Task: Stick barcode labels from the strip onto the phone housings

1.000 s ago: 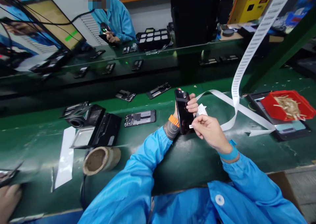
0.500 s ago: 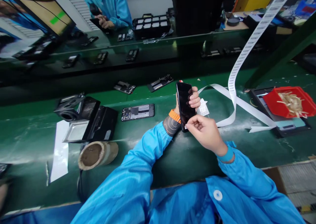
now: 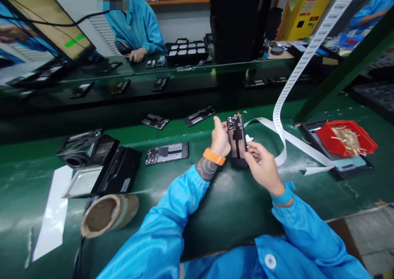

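Between my hands is an opened phone (image 3: 237, 141), its inner side with circuit parts facing me and the screen turned away. My left hand (image 3: 221, 138) grips its left edge, thumb raised and the other fingers partly hidden behind it. On the lower right edge, my right hand (image 3: 261, 164) pinches the phone between thumb and fingers. A small white label piece (image 3: 249, 138) shows just behind the right fingers. To the left lies another opened phone (image 3: 167, 153) on the green bench, with two more phone frames (image 3: 154, 121) (image 3: 200, 115) behind it.
A printed label strip (image 3: 308, 61) hangs down and curls onto the bench at right. Near it, a red bin (image 3: 366, 141) holds rubber bands. At left stand a black device (image 3: 120, 172), a round brown pot (image 3: 123, 213) and white paper (image 3: 53, 213). A co-worker (image 3: 140, 24) sits opposite.
The phone has been turned over from its dark screen to its open inner side. My left thumb has come off its face, and my right hand has shifted to its right edge.
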### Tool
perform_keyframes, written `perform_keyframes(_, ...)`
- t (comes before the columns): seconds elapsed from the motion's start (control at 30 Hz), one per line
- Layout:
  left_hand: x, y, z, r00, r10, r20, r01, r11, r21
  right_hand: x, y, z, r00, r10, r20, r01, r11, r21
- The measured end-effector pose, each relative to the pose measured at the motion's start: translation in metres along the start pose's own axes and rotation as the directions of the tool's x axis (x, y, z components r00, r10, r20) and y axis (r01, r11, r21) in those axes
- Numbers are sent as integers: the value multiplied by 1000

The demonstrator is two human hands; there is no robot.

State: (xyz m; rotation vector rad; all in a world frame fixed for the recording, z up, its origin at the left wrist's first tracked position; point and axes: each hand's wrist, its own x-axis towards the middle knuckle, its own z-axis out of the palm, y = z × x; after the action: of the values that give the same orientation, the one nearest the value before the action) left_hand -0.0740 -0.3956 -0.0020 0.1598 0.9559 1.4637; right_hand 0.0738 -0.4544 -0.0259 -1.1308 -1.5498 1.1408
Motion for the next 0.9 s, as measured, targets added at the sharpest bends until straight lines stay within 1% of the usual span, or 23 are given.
perform_keyframes(0.03,-1,2,-2,999,-33,42,33,999,-9,3,2,-4,999,39,-15,-39,999,31)
perform_keyframes(0.1,-5,6,-6,979,-96,180,98,995,1,8,5,-11,993,121,-8,-120,986,114)
perform_keyframes(0.17,-9,5,-9,931,-168,325,168,985,31,13,6,-18,983,181,32,-184,965,188)
perform_keyframes(0.23,-12,0,-10,888,-200,414,196,979,51,17,7,-22,975,216,44,-221,952,211)
perform_keyframes(0.27,-14,-4,-10,875,-200,440,197,979,54,18,7,-24,972,231,45,-235,952,196)
perform_keyframes(0.37,-20,-15,-9,853,-183,489,170,983,73,21,9,-31,962,271,28,-272,958,87)
perform_keyframes(0.43,-23,-19,-9,841,-185,508,155,983,102,22,12,-35,962,272,23,-272,962,13)
perform_keyframes(0.6,-27,-22,-11,826,-241,509,175,969,174,24,18,-40,978,205,-35,-207,970,-128)
perform_keyframes(0.7,-29,-23,-11,816,-234,528,157,970,188,23,19,-41,982,183,-47,-188,969,-158)
perform_keyframes(0.9,-31,-24,-9,811,-213,545,141,975,171,22,16,-40,985,164,-56,-171,972,-160)
